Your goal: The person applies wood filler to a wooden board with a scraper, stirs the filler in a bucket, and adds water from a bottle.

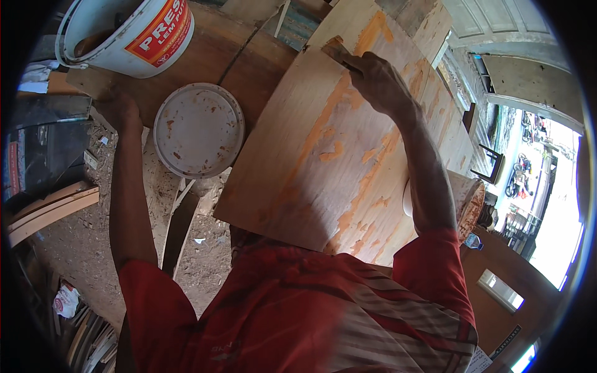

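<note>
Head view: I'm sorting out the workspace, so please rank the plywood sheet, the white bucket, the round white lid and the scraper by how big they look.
Largest to smallest, as they look:
1. Plywood sheet
2. White bucket, cut off by the frame, so unsure against the lid
3. Round white lid
4. Scraper, mostly hidden in the right hand

Pale tan curved wood panel [348, 155] streaked with orange filler, white orange-flecked lid [199, 130], white bucket [124, 31] with seemingly red-orange label.

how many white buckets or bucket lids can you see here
2: a white bucket at top left, and a round white lid lying flat just below it. More may be hidden.
</note>
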A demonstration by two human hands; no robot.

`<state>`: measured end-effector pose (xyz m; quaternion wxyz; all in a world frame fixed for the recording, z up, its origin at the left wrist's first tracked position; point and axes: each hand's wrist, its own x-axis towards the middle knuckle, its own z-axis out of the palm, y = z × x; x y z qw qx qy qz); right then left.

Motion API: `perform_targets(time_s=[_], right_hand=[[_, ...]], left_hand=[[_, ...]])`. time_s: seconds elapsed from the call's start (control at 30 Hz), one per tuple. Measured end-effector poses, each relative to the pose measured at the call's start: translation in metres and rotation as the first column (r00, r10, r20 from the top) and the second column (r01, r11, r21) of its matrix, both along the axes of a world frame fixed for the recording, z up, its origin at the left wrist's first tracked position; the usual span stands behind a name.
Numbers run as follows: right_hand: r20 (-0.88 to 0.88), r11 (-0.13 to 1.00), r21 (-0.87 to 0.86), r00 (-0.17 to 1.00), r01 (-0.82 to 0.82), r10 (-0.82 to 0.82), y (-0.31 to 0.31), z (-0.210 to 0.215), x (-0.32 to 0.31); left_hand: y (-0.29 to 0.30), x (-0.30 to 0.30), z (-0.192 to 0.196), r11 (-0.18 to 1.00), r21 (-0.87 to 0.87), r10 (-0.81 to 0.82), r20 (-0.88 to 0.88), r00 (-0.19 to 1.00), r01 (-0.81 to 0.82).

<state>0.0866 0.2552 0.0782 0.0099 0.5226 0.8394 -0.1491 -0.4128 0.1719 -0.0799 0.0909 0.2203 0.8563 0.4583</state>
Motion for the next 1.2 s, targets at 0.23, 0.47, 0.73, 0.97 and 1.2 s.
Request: perform_targets(time_s=[0.23,0.47,0.73,0.97,1.2], right_hand=[[0.104,0.975,-0.181,0.988,0.129,-0.111,0.016,0.013,-0.004],[0.148,0.999,-0.037,0.989,-0.013,0.018,0.007,0.002,0.018],[0.062,0.975,-0.004,0.974,0.220,-0.219,0.094,0.006,0.066],[-0.006,0.936,-0.144,0.945,0.322,-0.326,0.145,-0.014,0.076],[0.329,0.969,-0.186,0.919,-0.161,0.216,0.028,0.014,-0.001]], left_hand=[[-0.001,-0.020,-0.019,0.999,-0.011,-0.032,0.027,0.999,0.033],[0.000,-0.028,-0.036,0.993,0.081,-0.087,0.023,0.996,0.085],[0.000,-0.012,-0.012,0.999,-0.038,-0.026,-0.076,0.997,0.023],[0.003,-0.012,-0.008,0.998,-0.059,-0.027,-0.032,0.999,0.025],[-0.005,-0.005,-0.005,1.000,-0.016,0.012,0.002,1.000,-0.012]])
